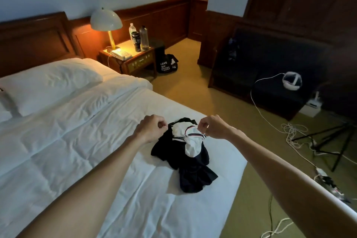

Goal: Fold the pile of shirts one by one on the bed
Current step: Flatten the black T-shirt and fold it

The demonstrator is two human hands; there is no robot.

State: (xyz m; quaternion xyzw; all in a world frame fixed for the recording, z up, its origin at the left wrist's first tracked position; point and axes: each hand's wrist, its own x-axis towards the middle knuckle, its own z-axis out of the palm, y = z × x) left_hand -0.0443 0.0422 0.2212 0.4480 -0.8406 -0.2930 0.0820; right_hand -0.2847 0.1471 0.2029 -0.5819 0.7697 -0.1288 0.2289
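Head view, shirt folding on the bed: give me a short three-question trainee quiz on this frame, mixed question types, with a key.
1. True or false: the left hand and the right hand each pinch an edge of the white shirt.
2. What lies under the white shirt? A) a pillow B) dark garments C) a towel
3. Fill in: the lit lamp stands on the ______ beside the bed.

Key: 1 true; 2 B; 3 nightstand.
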